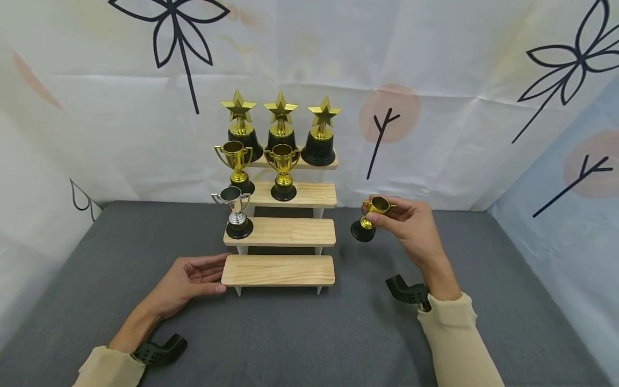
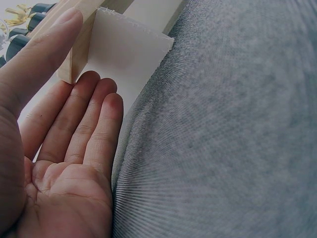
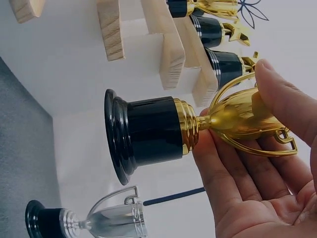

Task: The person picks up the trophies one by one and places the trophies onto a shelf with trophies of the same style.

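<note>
My right hand (image 1: 411, 223) pinches a small gold trophy cup (image 1: 379, 204) with a black base, thumb on the bowl and fingers behind it. It is held above the table, right of a stepped wooden display shelf (image 1: 278, 270). In the right wrist view the cup (image 3: 242, 116) tips over the palm. My left hand (image 1: 181, 285) has its fingers extended at the left end of the lowest step, touching or almost touching it. Fingertips (image 2: 89, 79) reach beside the step's white support (image 2: 129, 54) in the left wrist view.
Several gold star trophies (image 1: 319, 134) stand on the top step. Two gold cups (image 1: 282, 161) occupy the second, and a silver cup (image 1: 237, 209) the third step's left end. Another silver cup (image 3: 114, 220) shows in the right wrist view. A patterned cloth (image 1: 435, 32) hangs behind the grey table (image 1: 290, 344).
</note>
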A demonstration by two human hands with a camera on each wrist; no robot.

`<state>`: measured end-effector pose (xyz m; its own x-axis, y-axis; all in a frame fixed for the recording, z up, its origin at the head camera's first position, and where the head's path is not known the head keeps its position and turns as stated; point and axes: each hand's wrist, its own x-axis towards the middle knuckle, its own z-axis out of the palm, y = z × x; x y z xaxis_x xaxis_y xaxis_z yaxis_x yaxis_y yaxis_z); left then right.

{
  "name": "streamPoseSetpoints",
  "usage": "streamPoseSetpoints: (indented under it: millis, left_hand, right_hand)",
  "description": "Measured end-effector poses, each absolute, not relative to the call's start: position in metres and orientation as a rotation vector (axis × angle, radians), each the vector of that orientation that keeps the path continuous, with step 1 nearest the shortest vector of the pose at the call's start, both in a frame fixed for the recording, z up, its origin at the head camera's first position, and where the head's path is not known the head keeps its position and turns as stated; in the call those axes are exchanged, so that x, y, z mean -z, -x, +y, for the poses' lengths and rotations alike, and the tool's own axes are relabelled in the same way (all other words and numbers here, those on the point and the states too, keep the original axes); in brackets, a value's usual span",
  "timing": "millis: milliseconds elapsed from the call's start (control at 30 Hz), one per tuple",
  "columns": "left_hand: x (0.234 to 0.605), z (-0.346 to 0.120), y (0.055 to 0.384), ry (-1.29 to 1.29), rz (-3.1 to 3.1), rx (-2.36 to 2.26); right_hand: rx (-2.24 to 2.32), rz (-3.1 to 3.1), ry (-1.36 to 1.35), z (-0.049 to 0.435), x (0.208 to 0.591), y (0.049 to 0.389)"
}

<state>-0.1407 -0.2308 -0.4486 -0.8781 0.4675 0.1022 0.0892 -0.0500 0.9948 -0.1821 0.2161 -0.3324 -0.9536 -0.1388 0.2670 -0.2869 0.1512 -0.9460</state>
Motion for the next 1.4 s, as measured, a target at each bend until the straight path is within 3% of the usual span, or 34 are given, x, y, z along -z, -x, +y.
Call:
streamPoseSetpoints:
  millis: [1400]
  left_hand:
    - [0.447, -0.230, 0.140, -0.577, 1.973, -2.003]
  right_hand:
    - [-1.852, -2.283, -0.617, 0.185, 0.272, 0.193]
